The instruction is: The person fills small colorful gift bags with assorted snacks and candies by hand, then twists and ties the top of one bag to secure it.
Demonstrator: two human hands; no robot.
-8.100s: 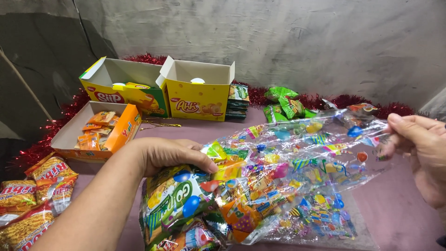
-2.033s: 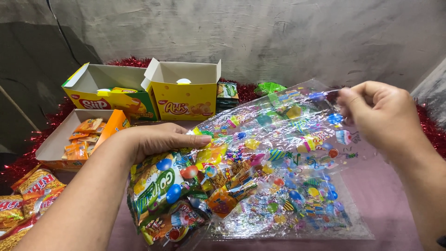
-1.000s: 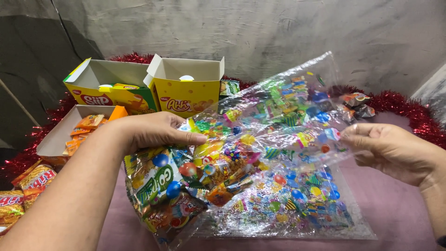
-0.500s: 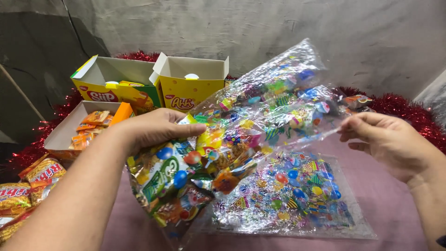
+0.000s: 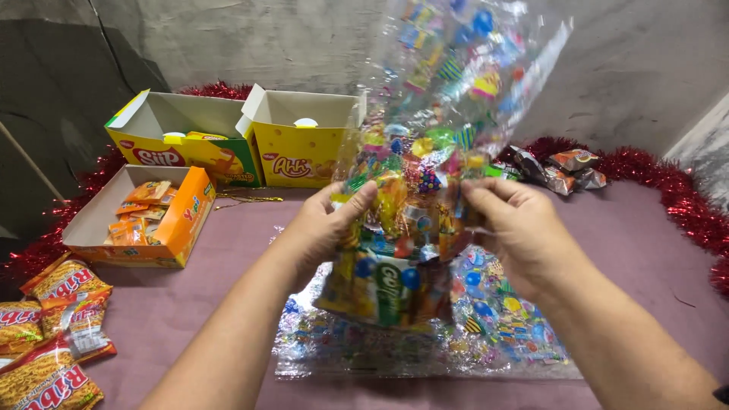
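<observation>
Bag (image 5: 425, 228) of snacks hangs upright, both hands (image 5: 323, 228) (image 5: 512, 228) pinching its neck, fingers clamped on cellophane. Gather evenly above the fingertips, keeping the snacks below.

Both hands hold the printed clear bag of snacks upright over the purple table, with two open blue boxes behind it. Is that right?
Not quite: the head view shows the two open boxes are yellow, not blue. The rest holds: left hand and right hand hold the snack-filled clear bag upright over the purple table.

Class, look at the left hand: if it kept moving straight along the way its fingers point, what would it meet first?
Probably the right hand: the left hand points right across the clear printed plastic bag of snack packets.
</observation>
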